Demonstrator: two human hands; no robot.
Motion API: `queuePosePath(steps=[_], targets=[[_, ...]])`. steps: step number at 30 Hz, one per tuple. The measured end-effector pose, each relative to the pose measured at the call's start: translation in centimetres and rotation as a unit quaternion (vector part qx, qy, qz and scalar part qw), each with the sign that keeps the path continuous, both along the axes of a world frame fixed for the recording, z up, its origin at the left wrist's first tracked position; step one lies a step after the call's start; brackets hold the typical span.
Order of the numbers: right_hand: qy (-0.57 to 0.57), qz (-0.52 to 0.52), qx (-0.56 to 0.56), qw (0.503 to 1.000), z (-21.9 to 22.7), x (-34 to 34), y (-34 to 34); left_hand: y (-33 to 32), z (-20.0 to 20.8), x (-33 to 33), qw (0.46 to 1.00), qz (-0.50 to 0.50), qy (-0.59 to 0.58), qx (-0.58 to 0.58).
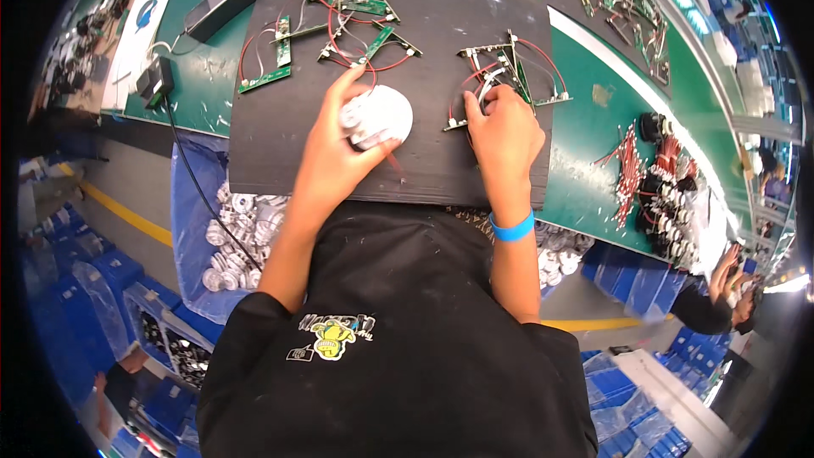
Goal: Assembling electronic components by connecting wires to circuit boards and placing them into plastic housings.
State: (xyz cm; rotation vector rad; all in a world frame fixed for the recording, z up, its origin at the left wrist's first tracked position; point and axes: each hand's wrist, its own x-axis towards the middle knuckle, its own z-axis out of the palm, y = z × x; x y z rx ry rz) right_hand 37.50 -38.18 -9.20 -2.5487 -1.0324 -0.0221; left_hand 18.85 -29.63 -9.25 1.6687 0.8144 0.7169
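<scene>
My left hand [332, 153] is closed around a round white plastic housing [392, 114], its smooth domed face turned to the right. A short reddish wire [397, 167] hangs below that housing. To the right, the thumb and fingers of my right hand [509, 131] pinch a cluster of wired circuit boards [520, 76], narrow green strips joined by red and white wires. My fingers hide the exact spot of the grip. Further linked circuit boards [284, 44] lie beyond my left hand. Everything rests on a black board [441, 171].
A green table [577, 144] carries the black board. Red wire bundles [629, 171] lie at right, and more circuit boards [623, 17] at far right. A black adapter [155, 80] with a cable sits at left. Below, a blue-lined bin [193, 220] holds white housings. Other people work nearby.
</scene>
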Motion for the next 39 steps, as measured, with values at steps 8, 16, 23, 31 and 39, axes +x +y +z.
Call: queuePosePath(steps=[8,16,23,31,39], targets=[[0.206,-0.028,0.206,0.956,2.6,1.9,-2.6,0.4,-0.4,2.8,0.992,-0.028,0.07,0.106],[0.401,0.096,0.35,0.841,5.2,-0.2,-5.8,-1.6,3.8,1.0,0.991,-0.043,-0.117,0.047],[0.54,0.323,0.268,0.729,6.3,-0.5,-6.3,-1.1,4.5,2.5,0.914,-0.239,-0.141,-0.295],[0.337,0.198,0.2,0.898,5.1,0.9,2.0,-0.9,3.2,-4.8,0.923,-0.142,-0.295,-0.203],[0.434,0.289,0.13,0.843,3.1,1.9,10.5,0.8,3.4,-5.7,0.911,-0.059,-0.298,-0.279]])
